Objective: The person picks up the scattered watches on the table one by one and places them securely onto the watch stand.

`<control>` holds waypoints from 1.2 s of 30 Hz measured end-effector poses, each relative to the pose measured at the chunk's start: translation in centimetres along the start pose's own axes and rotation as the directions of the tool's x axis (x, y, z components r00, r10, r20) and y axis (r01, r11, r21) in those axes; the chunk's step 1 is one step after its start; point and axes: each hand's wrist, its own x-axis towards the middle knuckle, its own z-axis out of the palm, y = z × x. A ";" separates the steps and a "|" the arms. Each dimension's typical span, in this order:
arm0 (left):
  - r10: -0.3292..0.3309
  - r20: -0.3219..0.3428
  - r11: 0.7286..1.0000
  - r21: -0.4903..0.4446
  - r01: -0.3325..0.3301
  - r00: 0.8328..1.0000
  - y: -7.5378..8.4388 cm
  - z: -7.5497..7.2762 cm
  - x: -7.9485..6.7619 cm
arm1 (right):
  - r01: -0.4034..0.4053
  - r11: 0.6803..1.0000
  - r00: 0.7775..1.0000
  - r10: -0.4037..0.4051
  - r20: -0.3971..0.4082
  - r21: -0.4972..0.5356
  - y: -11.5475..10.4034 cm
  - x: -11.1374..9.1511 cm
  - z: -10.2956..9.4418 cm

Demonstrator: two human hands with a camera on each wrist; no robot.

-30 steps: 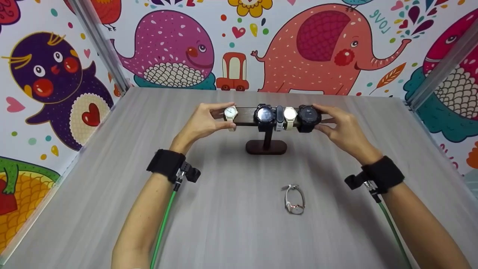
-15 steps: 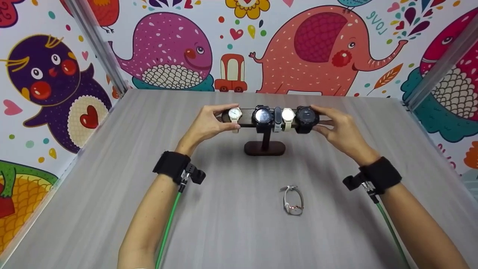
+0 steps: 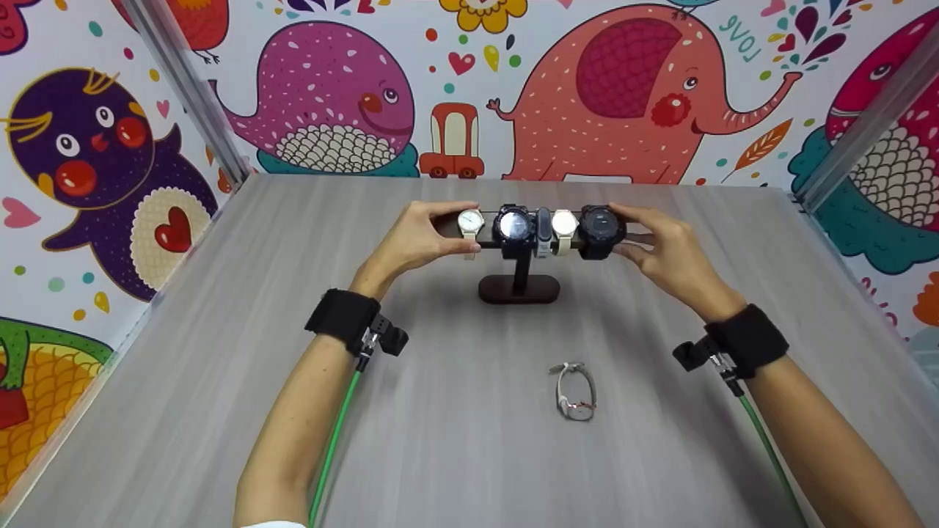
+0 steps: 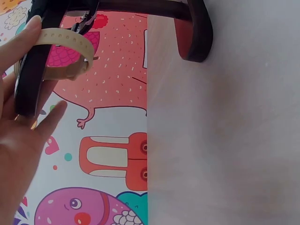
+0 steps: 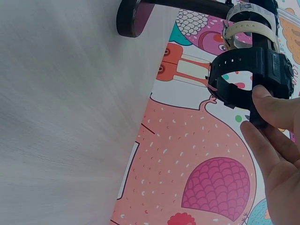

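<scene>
A dark watch stand (image 3: 519, 289) with a crossbar carries several wristwatches. My left hand (image 3: 413, 238) is at the bar's left end, thumb and fingers pinching a wristwatch with a cream strap (image 3: 470, 222); in the left wrist view that strap (image 4: 70, 40) loops loosely round the bar. My right hand (image 3: 664, 253) grips the bar's right end, right beside a black digital watch (image 3: 601, 226). Between them sit another black watch (image 3: 516, 224), a slim grey fitness band (image 3: 543, 233) and a second cream-strapped watch (image 3: 565, 226).
A grey-strapped watch (image 3: 577, 392) lies on the grey table (image 3: 455, 440) in front of the stand. Walls printed with cartoon animals (image 3: 334, 95) stand behind and at both sides. Each forearm bears a black wrist camera band (image 3: 748, 342) with a green cable.
My left hand has slid the cream-strapped watch to the right along the bar, baring the bar's left end. The right hand keeps its hold on the other end.
</scene>
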 end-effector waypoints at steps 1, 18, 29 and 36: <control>0.002 0.003 1.000 0.006 -0.002 1.000 0.0 0.0 0.0 | 0.001 1.000 1.000 -0.001 0.000 -0.003 0.0 0.0 0.0; 0.051 0.019 0.993 0.109 -0.053 0.999 0.7 0.6 0.4 | -0.022 0.999 1.000 0.022 -0.003 0.046 -0.2 -0.1 0.1; 0.061 0.002 0.997 0.040 -0.061 0.998 0.4 0.8 0.1 | -0.002 1.000 1.000 0.002 0.000 0.021 0.0 0.0 0.2; 0.118 -0.002 0.985 0.126 -0.117 0.993 1.2 0.8 -0.5 | 0.019 1.000 0.999 -0.020 0.037 0.015 -0.1 -0.2 -0.4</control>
